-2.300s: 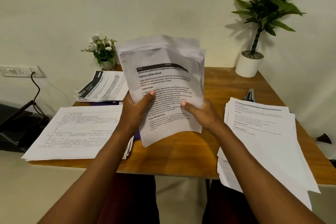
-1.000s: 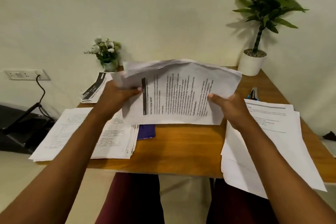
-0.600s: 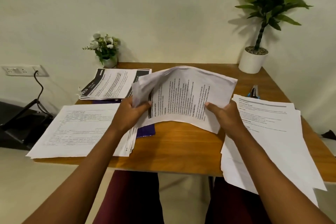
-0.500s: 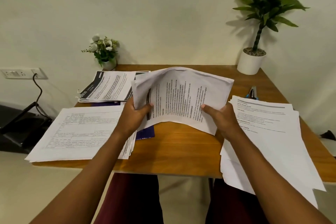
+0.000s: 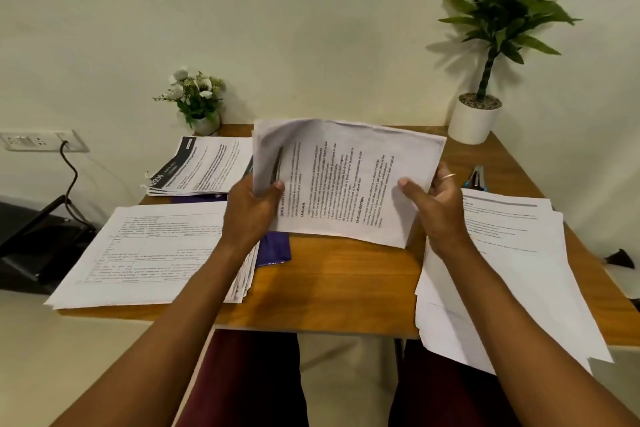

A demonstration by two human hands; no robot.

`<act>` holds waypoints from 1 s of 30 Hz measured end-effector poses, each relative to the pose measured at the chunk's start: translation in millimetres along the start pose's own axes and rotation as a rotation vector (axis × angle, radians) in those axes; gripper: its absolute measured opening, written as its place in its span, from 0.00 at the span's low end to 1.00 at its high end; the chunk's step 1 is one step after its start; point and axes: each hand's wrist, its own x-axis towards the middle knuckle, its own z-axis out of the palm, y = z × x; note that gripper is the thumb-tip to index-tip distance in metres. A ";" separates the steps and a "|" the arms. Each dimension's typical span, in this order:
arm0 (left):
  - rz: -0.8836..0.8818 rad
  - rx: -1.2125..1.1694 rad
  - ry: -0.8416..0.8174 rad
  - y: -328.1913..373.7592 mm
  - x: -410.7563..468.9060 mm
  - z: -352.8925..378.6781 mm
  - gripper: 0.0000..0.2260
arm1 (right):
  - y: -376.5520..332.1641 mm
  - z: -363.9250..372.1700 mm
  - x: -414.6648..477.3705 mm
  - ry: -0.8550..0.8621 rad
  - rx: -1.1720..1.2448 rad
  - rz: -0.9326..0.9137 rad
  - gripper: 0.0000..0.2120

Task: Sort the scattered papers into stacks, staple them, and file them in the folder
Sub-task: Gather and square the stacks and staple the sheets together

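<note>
— From the head camera, where's the sheaf of printed pages (image 5: 346,184)?
— Held sideways just above the wooden table (image 5: 346,281). The left hand (image 5: 249,215) grips its left edge and the right hand (image 5: 440,215) its right edge, thumbs in front.
— And the purple folder (image 5: 275,250)?
— It's flat, partly under the left stack (image 5: 156,246).

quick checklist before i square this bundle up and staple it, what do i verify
1. Grip: left hand and right hand both hold the bundle by its ends: ok
2. Edges squared: the sheets fan apart at the left end: not ok
3. Room to tap it down: bare table right below the bundle: ok
4. Stapler in sight, just beyond the right stack: ok
5. Purple folder free: it lies partly under the left stack: not ok
6. All pages from one document: only the top page shows: cannot tell
</note>
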 end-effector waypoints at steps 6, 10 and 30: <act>0.127 0.280 -0.122 53.0 22.3 -35.3 0.05 | -78.5 -9.2 12.4 0.027 -0.613 -0.492 0.39; 0.106 0.310 -0.310 83.2 33.3 -45.5 0.06 | -103.6 0.6 8.7 -0.417 -0.751 -0.210 0.37; -0.307 -0.001 0.067 -15.9 12.8 78.3 0.24 | 24.7 36.7 52.8 0.215 0.502 0.589 0.18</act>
